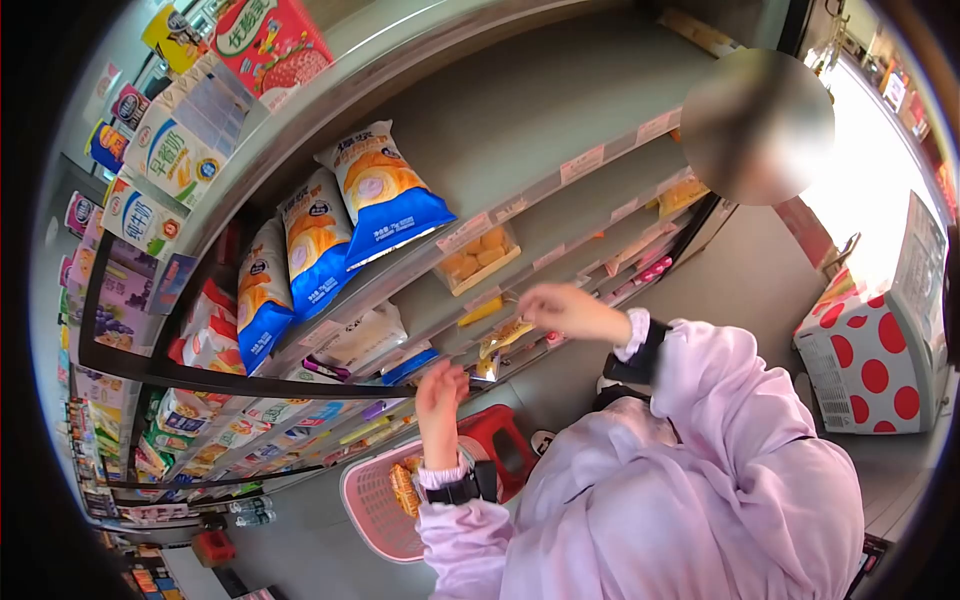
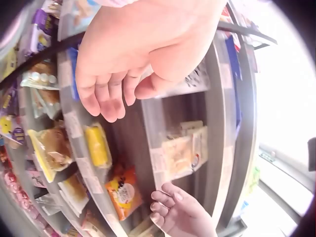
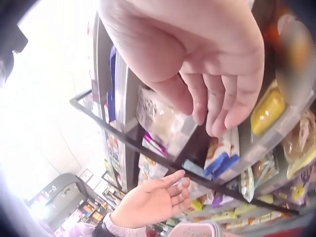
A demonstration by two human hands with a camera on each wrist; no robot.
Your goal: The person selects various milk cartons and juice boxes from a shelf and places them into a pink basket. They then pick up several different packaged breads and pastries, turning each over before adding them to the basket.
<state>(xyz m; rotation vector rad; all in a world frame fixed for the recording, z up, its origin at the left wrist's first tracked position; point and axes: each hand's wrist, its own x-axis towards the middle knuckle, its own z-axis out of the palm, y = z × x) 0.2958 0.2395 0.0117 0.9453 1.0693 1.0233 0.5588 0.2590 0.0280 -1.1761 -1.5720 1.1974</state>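
My left hand [image 1: 440, 402] is held up in front of the lower shelves, holding nothing, its fingers loosely bent. My right hand [image 1: 572, 312] reaches over the shelf edge, also with nothing in it, its fingers loosely bent. Near the right hand are a tray of round buns [image 1: 478, 260] and a yellow packet [image 1: 482, 312]. In the left wrist view, a clear-wrapped pack [image 2: 185, 154] and an orange packet [image 2: 123, 192] lie on the shelves close to the right hand. A white packet [image 3: 160, 118] and a blue-ended packet [image 3: 222, 160] appear below the right hand in the right wrist view.
A pink basket [image 1: 352, 490] with an orange-wrapped snack [image 1: 404, 490] is beside the left forearm, near a red stool [image 1: 505, 440]. Several blue-and-orange bags [image 1: 385, 195] stand on the upper shelf. A red-dotted box [image 1: 860, 370] is at the right. Dark shelf bars [image 1: 200, 372] run at the left.
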